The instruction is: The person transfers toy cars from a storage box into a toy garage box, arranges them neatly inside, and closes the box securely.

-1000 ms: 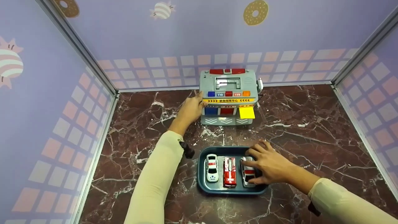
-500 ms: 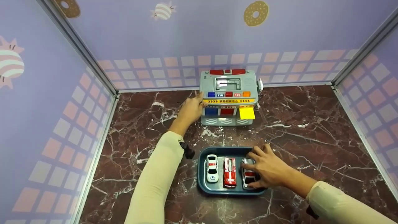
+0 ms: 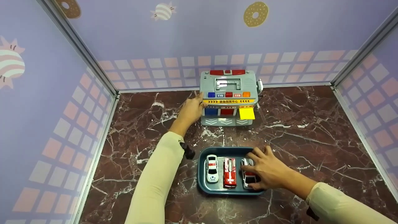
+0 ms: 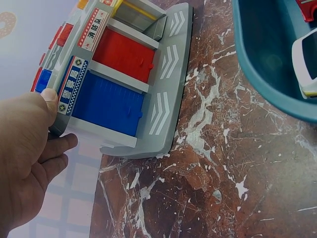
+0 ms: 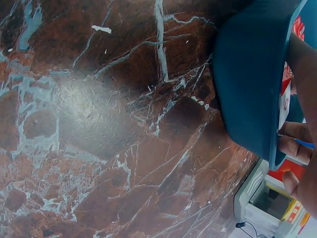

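Note:
My left hand grips the left front corner of a grey toy emergency station. In the left wrist view, the thumb lies on that corner, beside the blue door. The red door is down, while a yellow door stands raised. My right hand holds a white-and-red toy car at the right end of a dark blue tray, thumb at its near end. The hand hides part of this car. A white police car and a red fire truck sit in the tray.
The brown marbled tabletop lies under everything. Purple walls enclose it behind and at both sides. The station stands close to the back wall, with the tray in front of it. A white part juts from the station's right side.
My right hand has shifted slightly right and nearer, closing its fingers about the toy car, which has moved a little with it. The left hand and the station have stayed put.

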`<action>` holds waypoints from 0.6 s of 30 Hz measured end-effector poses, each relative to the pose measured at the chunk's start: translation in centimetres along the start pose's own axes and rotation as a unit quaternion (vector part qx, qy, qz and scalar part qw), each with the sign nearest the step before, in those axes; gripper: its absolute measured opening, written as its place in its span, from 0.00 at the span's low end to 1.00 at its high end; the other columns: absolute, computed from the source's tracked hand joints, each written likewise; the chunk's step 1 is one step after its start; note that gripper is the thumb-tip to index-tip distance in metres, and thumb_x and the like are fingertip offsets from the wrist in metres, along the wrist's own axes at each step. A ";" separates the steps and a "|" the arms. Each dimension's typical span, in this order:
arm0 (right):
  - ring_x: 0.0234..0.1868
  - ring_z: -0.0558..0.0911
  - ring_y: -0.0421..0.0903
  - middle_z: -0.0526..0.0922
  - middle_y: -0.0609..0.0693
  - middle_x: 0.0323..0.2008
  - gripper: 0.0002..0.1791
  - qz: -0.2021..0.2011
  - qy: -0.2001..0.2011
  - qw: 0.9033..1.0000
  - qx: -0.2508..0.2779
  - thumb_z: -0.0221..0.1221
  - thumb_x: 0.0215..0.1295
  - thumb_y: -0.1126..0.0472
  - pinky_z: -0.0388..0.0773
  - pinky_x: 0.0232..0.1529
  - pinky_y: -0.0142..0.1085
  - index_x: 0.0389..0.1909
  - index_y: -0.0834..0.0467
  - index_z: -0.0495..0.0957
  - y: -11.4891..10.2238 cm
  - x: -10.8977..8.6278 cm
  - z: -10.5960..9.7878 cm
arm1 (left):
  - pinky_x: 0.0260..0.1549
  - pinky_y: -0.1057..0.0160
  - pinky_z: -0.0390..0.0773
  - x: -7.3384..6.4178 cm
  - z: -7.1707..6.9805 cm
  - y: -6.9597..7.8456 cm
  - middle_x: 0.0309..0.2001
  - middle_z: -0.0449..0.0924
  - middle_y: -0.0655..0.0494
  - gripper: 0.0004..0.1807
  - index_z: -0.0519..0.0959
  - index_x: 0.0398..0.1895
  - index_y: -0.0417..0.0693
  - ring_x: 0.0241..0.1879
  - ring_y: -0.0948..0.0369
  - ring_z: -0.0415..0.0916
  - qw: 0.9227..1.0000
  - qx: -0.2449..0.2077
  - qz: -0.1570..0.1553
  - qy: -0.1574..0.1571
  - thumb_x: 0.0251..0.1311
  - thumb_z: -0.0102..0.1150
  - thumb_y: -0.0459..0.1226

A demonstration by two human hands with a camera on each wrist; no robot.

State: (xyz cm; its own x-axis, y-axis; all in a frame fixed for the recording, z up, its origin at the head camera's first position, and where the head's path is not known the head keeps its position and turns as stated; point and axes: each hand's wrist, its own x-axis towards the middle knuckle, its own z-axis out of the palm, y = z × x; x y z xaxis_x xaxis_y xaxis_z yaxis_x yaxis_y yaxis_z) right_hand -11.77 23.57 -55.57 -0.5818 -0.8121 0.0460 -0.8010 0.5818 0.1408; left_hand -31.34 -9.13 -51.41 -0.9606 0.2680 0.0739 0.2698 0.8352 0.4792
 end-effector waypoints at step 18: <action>0.56 0.76 0.56 0.84 0.55 0.56 0.47 -0.003 0.004 1.000 -0.016 0.72 0.44 0.14 0.71 0.50 0.60 0.63 0.37 0.86 -0.1 0.1 0.6 | 0.81 0.49 0.69 0.1 0.1 0.0 0.81 0.70 0.50 0.36 0.65 0.86 0.45 0.79 0.45 0.72 1.000 -0.009 -0.009 0.002 0.83 0.57 0.49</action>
State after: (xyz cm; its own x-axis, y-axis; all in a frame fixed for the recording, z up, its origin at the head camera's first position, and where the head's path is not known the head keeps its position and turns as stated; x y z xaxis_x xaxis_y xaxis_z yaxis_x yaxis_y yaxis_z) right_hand -11.84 23.43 -56.16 -0.5765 -0.8154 0.0522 -0.7990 0.5759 0.1729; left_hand -31.42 -9.08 -51.50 -0.9657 0.2507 0.0678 0.2506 0.8308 0.4970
